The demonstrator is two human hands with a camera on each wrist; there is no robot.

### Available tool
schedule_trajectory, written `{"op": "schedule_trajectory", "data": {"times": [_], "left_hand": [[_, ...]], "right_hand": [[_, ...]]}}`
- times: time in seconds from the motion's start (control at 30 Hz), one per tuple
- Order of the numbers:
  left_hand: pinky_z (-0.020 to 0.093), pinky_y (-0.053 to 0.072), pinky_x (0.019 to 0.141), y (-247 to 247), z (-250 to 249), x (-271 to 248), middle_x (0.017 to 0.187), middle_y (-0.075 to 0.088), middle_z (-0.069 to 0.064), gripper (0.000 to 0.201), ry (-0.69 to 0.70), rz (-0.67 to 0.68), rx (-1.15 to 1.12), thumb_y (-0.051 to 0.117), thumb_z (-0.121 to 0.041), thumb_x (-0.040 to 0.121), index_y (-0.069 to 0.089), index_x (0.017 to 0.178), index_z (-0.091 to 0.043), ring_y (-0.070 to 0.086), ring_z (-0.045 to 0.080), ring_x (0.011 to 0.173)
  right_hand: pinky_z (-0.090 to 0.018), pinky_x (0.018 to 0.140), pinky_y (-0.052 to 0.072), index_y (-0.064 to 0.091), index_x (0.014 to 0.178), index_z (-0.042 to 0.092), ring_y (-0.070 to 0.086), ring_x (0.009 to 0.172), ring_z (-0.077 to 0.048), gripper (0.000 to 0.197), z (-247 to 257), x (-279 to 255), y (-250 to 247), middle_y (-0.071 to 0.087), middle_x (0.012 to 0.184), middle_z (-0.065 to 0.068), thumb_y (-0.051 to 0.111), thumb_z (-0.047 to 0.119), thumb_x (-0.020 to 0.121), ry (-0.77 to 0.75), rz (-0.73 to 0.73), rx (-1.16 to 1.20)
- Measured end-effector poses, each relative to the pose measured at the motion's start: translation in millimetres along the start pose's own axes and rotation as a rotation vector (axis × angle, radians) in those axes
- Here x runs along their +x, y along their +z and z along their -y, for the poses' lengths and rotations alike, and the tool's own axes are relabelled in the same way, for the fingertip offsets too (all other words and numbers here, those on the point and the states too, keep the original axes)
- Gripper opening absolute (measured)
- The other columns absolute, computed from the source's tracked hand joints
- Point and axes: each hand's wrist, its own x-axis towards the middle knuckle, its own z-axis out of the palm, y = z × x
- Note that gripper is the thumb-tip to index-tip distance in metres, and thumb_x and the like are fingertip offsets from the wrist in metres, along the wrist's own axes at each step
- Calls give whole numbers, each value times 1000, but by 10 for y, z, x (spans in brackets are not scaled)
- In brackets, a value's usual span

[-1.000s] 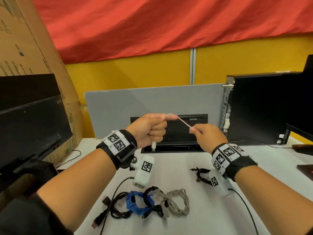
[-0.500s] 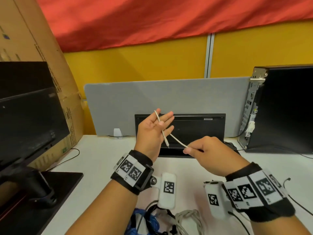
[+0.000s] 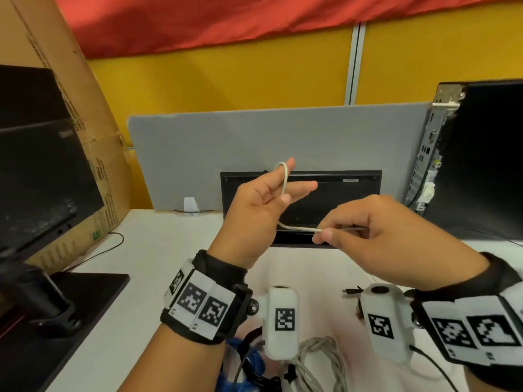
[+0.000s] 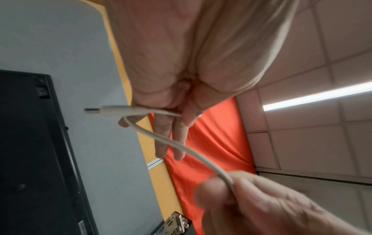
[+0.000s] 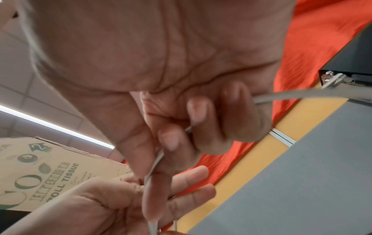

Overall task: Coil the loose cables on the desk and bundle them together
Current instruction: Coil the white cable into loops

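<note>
A thin white cable [image 3: 285, 182] is looped over the index finger of my raised left hand [image 3: 283, 188], whose fingers are spread. In the left wrist view the thumb pins the cable's plug end [image 4: 104, 110] against the fingers. From there the white cable [image 4: 181, 146] bends under that hand to my right hand [image 3: 325, 234], which pinches it between thumb and forefinger. In the right wrist view its tail [image 5: 292, 95] leaves past the little finger. Coiled grey [image 3: 319, 360], blue [image 3: 254, 360] and black [image 3: 249, 338] cables lie on the desk below my wrists.
A white desk [image 3: 141, 264] carries a dark monitor [image 3: 36, 179] on the left, with a cardboard box [image 3: 56, 80] behind it. A grey divider [image 3: 283, 137] and a black panel [image 3: 348, 199] stand ahead. A PC tower [image 3: 481, 151] is at the right. A small black cable [image 3: 352, 291] lies near my right wrist.
My left hand opened from a fist, and the white cable now loops over its index finger. The right hand dropped lower and drew the cable under the left hand.
</note>
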Motion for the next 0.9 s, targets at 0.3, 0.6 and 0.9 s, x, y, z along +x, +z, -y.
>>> {"op": "schedule_trajectory", "data": {"times": [0.3, 0.6, 0.9], "left_hand": [[42, 55, 82, 227, -63, -65, 77, 70, 19, 49, -104, 199, -42, 32, 8, 86, 64, 121, -3, 67, 29, 72], [56, 54, 86, 176, -151, -78, 40, 25, -5, 47, -259, 208, -260, 25, -4, 88, 67, 106, 8, 22, 10, 36], [58, 48, 96, 139, -123, -55, 42, 24, -8, 42, -347, 303, -601, 33, -14, 98, 55, 124, 11, 18, 5, 36]], "right_hand": [[-32, 57, 48, 72, 79, 28, 59, 59, -15, 13, -26, -18, -87, 65, 64, -4, 61, 29, 86, -181, -288, 145], [-30, 74, 52, 77, 89, 23, 64, 77, -16, 9, -167, 108, 30, 71, 81, 2, 68, 23, 87, -121, -604, 225], [-33, 68, 52, 75, 94, 29, 64, 75, -10, 19, -263, 138, 100, 72, 76, 5, 57, 27, 95, 4, -509, 113]]}}
